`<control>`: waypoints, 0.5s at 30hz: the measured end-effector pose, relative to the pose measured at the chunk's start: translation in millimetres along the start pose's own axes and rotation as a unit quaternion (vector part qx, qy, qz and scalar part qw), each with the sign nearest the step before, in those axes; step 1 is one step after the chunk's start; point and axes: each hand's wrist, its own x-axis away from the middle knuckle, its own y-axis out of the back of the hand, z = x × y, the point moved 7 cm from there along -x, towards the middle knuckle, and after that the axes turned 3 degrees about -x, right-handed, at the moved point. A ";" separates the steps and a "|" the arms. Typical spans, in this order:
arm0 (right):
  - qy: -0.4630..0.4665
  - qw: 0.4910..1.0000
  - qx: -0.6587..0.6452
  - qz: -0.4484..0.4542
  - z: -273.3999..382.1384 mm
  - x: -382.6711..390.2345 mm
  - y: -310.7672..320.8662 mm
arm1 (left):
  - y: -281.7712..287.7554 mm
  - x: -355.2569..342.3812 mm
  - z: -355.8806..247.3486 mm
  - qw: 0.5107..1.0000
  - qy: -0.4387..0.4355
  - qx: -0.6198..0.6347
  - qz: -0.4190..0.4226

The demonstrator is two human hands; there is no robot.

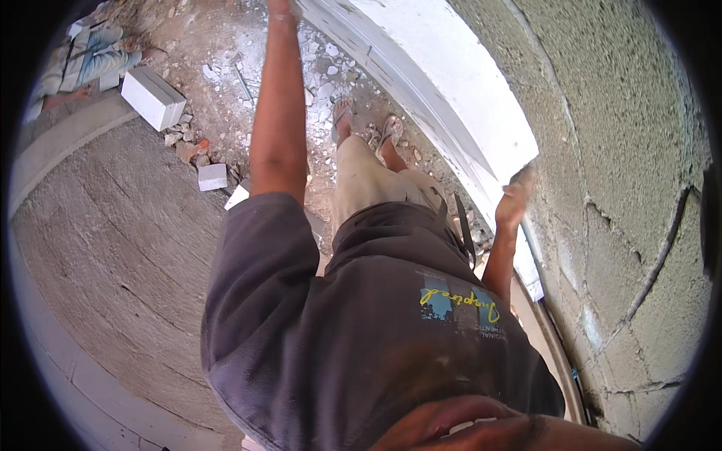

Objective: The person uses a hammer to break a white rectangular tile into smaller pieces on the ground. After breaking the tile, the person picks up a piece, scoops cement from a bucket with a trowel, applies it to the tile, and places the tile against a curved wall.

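A long white strip [481,90] with straight grooved edges runs down beside the rough grey wall [632,135]. My left arm is stretched up to the top edge, where my left hand [283,10] is blurred and partly cut off, near the strip's upper part; its fingers are not clear. Against the strip's edge at the right, my right hand [517,194] has curled fingers around something small and dark that I cannot make out. My sandalled feet stand on dirt strewn with pale chips below.
Another person's legs [94,56] are at the upper left. White blocks [150,98] and broken rubble [192,150] lie on the ground beside a low curved-looking ledge [56,154]. A ridged, plastered grey surface [120,263] fills the left side; thin cracks or channels cross the right wall.
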 end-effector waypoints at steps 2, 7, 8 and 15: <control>-0.026 0.985 0.166 0.043 -35.0 4.4 11.7 | 0.8 -6.6 -10.5 0.999 -0.016 0.002 0.031; -0.158 0.832 0.473 0.245 -134.9 -11.5 0.0 | -4.3 -26.2 -30.9 0.996 0.008 -0.020 0.086; -0.139 0.820 0.506 0.228 -140.9 -22.2 -4.9 | -8.0 -30.3 -33.8 0.996 0.020 -0.021 0.086; -0.091 0.848 0.492 0.174 -134.8 -41.4 -39.1 | -25.9 -27.0 -54.3 0.993 0.088 -0.042 0.071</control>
